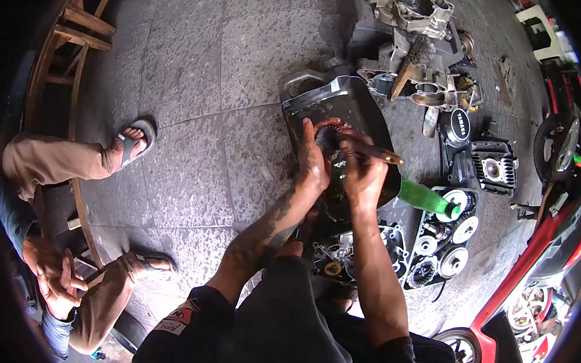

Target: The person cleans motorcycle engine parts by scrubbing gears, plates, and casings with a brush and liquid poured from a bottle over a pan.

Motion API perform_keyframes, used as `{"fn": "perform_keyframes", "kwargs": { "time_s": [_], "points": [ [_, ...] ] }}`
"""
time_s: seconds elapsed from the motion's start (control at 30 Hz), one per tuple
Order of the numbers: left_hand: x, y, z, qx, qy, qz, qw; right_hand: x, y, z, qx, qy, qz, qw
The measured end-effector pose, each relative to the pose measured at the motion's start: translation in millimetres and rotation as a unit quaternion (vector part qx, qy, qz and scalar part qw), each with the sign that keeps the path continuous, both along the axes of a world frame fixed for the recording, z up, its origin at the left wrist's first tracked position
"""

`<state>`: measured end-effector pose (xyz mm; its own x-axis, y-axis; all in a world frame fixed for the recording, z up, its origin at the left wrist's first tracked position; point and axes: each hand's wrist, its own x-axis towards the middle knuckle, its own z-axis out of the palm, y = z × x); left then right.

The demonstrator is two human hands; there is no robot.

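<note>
My right hand (365, 174) is closed round a brush (387, 155) with a wooden handle, its end pointing right. My left hand (313, 156) is wrapped round a small dark round part (327, 139), which looks ridged like a gear; the fingers and the brush cover much of it. Both hands are above a black cut-open jerrycan (364, 105) that serves as a pan, with dark wet liquid inside. Against the pan's lower right side lies a green bottle (425, 197). An opened engine casing (347, 251) lies just below the pan.
Greasy engine cases (428, 81) lie at upper right, near a round YAMAHA cover (455, 126) and a finned cylinder (493, 167). A tray of gears (441, 240) is at lower right, beside a red motorcycle (530, 263). Another person (59, 164) sits at left on a wooden bench (74, 42).
</note>
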<state>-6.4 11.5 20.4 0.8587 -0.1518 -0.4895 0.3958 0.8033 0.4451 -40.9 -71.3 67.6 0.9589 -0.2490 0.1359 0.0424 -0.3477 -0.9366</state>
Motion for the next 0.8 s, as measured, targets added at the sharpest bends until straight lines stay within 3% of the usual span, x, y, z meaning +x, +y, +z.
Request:
{"fn": "perform_keyframes", "kwargs": {
  "time_s": [0.07, 0.1, 0.2, 0.27, 0.33, 0.4, 0.43, 0.47, 0.6, 0.67, 0.73, 0.8],
  "points": [
    [0.5, 1.4, 1.1, 0.031, 0.019, 0.011, 0.999, -0.6, -8.7, 4.7, -0.002, 0.046, -0.088, 0.995],
    [1.5, 2.3, 0.4, 0.043, 0.005, 0.014, 0.999, -4.1, -13.2, 1.8, -0.071, 0.061, -0.072, 0.993],
    [2.5, 3.0, -1.4, -0.009, 0.006, 0.000, 1.000, -17.2, -3.5, -4.6, -0.080, 0.000, -0.025, 0.996],
    [3.7, -1.1, -9.4, -0.019, 0.000, -0.003, 1.000, -12.1, 10.3, 7.4, -0.020, 0.008, -0.014, 1.000],
    [3.9, 0.4, 0.4, -0.003, 0.004, -0.003, 1.000, -2.3, 3.7, 3.2, -0.078, 0.012, 0.004, 0.997],
    [-0.2, 2.1, 5.3, 0.038, 0.022, -0.017, 0.999, 9.3, -1.7, 1.1, -0.022, -0.018, -0.040, 0.999],
    [-0.7, 3.0, 4.8, 0.036, 0.026, -0.019, 0.999, 6.3, -4.2, 7.3, 0.000, 0.026, -0.068, 0.997],
    [-0.9, 3.0, 4.1, 0.033, 0.031, -0.021, 0.999, 2.8, -7.7, 11.7, -0.038, 0.033, -0.074, 0.996],
    [0.9, -5.8, -8.8, -0.006, 0.011, -0.019, 1.000, -21.1, -2.7, -0.5, -0.056, 0.041, -0.042, 0.997],
    [-3.2, -8.9, -16.9, -0.049, 0.025, -0.036, 0.998, -16.5, 4.7, 2.6, 0.013, 0.051, -0.024, 0.998],
    [-3.4, -6.7, -15.8, -0.022, 0.013, -0.037, 0.999, 0.3, 1.0, 1.9, 0.033, -0.005, -0.035, 0.999],
    [-7.6, -5.9, -7.6, 0.034, 0.076, -0.016, 0.996, 4.3, -6.5, 13.5, -0.019, 0.038, -0.099, 0.994]
  ]
}}
